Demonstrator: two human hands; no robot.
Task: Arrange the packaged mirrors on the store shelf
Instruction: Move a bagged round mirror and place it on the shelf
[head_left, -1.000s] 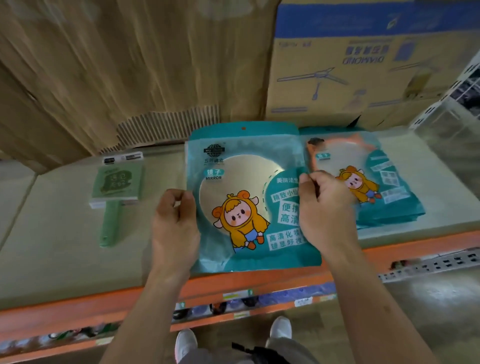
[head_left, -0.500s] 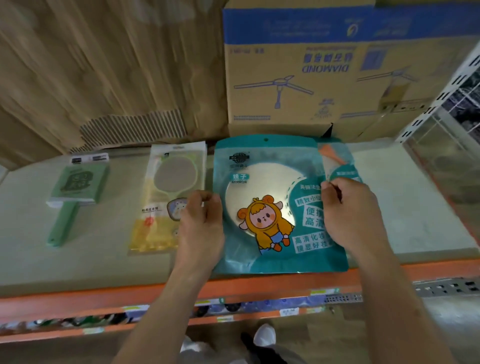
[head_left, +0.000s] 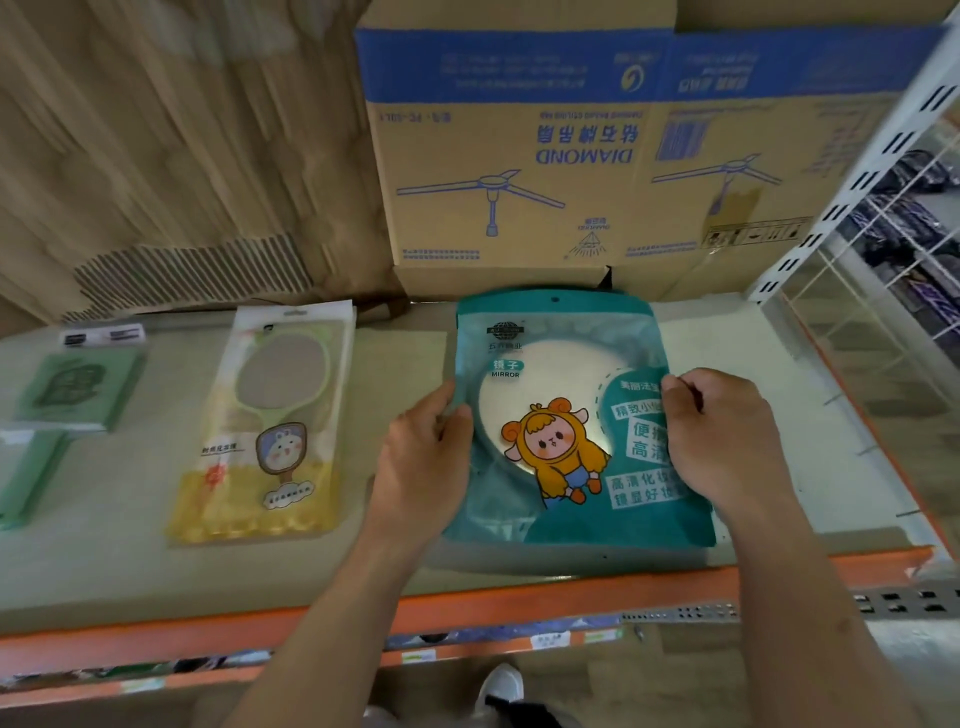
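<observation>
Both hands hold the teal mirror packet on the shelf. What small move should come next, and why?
Probably release it: the teal mirror packet seems to lie flat on the shelf, apart from the yellow mirror packet, while the left hand and right hand pinch its side edges.

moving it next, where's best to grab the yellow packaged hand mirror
The yellow packaged hand mirror lies flat on the shelf, long edges left and right with bare shelf beside both. Probably best a pinch grip on each long edge, mid-height, coming from the sides.

Fan carton (head_left: 597, 171), corrugated cardboard (head_left: 182, 130), white shoe (head_left: 501, 686)
</observation>
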